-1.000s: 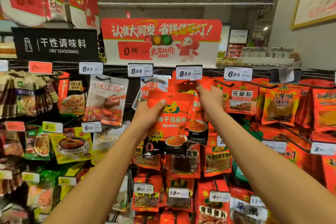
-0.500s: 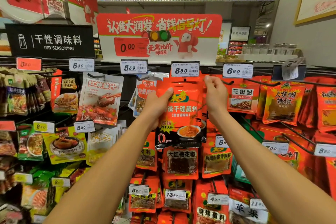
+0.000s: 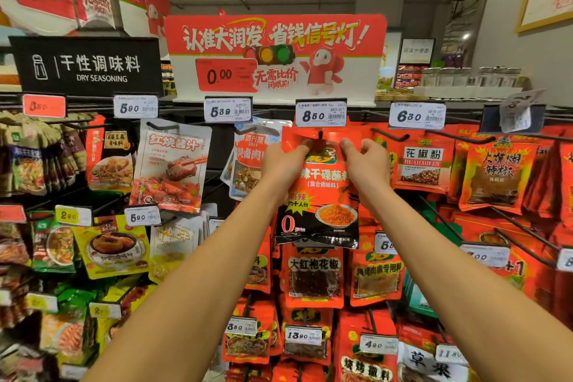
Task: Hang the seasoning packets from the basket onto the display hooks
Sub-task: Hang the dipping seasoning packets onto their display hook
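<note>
A red and black seasoning packet is held up flat against the display, directly under the 8.50 price tag. My left hand pinches its upper left part and my right hand pinches its upper right part. The dark tip of a display hook shows at the packet's top edge, between my thumbs. Whether the hook passes through the packet's hole I cannot tell. The basket is out of sight.
Rows of hooks carry other packets: a white sauce packet to the left, red pepper-powder packets to the right, more red packets below. A red promo sign and a black dry seasoning sign stand above.
Both hands raised the packet from chest height up to the hook under the 8.50 tag. My right hand moved from the hanging packets behind onto the packet's top right corner.
</note>
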The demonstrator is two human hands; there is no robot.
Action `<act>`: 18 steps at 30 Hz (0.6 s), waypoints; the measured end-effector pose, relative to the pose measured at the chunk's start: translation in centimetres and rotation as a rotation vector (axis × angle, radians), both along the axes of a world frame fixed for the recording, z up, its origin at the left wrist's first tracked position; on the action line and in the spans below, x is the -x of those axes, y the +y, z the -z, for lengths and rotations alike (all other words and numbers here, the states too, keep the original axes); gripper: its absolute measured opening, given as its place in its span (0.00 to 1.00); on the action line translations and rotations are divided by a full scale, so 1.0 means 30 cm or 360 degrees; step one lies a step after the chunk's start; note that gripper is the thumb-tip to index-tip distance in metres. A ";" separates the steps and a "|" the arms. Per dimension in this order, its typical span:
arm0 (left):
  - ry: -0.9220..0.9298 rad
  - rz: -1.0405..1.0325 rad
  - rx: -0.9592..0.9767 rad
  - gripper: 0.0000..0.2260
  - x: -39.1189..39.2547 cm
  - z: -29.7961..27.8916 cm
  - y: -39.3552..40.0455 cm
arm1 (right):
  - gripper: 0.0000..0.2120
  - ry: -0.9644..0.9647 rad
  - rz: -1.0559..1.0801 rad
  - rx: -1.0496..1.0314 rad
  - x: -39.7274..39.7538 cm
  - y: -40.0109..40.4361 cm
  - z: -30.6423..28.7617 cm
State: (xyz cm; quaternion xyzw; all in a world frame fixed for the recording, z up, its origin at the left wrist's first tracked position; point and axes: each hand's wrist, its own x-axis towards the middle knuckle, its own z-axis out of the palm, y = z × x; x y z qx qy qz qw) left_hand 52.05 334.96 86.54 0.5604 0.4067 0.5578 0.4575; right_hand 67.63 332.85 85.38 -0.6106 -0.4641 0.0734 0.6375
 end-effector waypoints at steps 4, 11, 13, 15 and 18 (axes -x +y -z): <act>0.0412 -0.0185 -0.0332 0.23 0.075 0.109 -0.022 | 0.25 0.0217 -0.0213 0.0013 -0.026 -0.052 0.092; 0.0460 -0.0091 -0.0159 0.08 0.050 0.169 0.080 | 0.17 0.0037 -0.0019 0.0143 -0.032 0.037 0.081; 0.0460 -0.0121 -0.0043 0.10 0.005 0.153 0.139 | 0.15 0.0047 0.0018 0.0307 -0.034 0.089 0.067; 0.0573 -0.0213 0.0013 0.13 -0.037 0.157 0.192 | 0.17 -0.0015 0.0089 0.0395 -0.040 0.137 0.066; 0.0649 -0.0306 0.0007 0.15 -0.072 0.163 0.237 | 0.14 0.0006 0.0124 0.0440 -0.046 0.181 0.054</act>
